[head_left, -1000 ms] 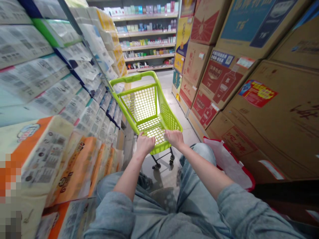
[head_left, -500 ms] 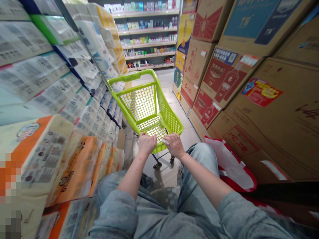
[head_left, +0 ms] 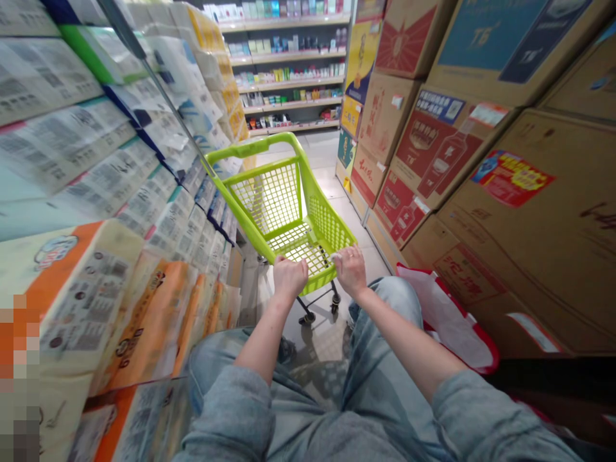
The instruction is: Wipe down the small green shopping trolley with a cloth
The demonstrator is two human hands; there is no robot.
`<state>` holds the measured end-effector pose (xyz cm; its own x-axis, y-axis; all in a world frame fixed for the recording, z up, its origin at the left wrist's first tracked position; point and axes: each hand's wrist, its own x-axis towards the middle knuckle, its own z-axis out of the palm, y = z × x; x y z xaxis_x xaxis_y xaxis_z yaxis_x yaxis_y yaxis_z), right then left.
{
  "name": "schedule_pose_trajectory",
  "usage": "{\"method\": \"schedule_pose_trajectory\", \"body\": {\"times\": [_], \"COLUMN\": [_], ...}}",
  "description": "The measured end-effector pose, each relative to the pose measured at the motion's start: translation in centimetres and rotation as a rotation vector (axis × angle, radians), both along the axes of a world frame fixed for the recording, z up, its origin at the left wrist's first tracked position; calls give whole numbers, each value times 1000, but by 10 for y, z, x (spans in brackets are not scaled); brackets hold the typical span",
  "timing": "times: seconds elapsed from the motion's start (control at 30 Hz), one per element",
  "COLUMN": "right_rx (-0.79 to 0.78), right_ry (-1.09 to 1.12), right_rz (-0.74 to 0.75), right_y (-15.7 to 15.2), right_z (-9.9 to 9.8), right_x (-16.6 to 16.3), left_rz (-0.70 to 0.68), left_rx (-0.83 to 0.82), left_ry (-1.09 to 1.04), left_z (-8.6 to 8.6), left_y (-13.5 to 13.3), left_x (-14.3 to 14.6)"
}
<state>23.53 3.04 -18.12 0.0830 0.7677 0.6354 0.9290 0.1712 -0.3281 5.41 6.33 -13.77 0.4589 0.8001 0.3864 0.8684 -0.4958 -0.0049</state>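
Observation:
A lime-green plastic shopping cart [head_left: 289,199] stands in a narrow store aisle in front of me, with nothing in its basket. My left hand [head_left: 289,277] is closed on the near rim of the cart, at its left. My right hand [head_left: 351,269] grips the same rim at its right, fingers curled over the edge. Both forearms reach forward from grey sleeves, over my knees in light jeans.
Shelves of wrapped tissue packs [head_left: 86,192] line the left side. Stacked cardboard cartons [head_left: 481,160] wall the right. A red-and-white bag [head_left: 447,317] lies on the floor by my right knee. Product shelves [head_left: 289,64] cross the far end of the tiled aisle.
The cart's near end and both hands have shifted slightly to the right; my right hand has slid towards the rim's right corner. The grip holds.

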Motion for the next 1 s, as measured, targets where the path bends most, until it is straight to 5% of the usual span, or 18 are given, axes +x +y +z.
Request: {"method": "schedule_pose_trajectory", "body": {"times": [0.2,0.4,0.6,1.0], "right_rx": [18,-38,-95,-316], "right_ry": [73,-82,-89,-212], "right_rz": [108,347,182,-70], "right_y": [-26,-19,-1,23], "right_z": [-4,0,6,29], "right_x": [-54,-14,33,33], "left_rz": [32,3,-14,-135], "left_rx": [3,-12,7,-33], "left_ry": [11,27,-24,-28], "left_z": [1,2,1,6], "left_y": [-3,-4,-6,-15], "left_x": [1,-3,3,17]}}
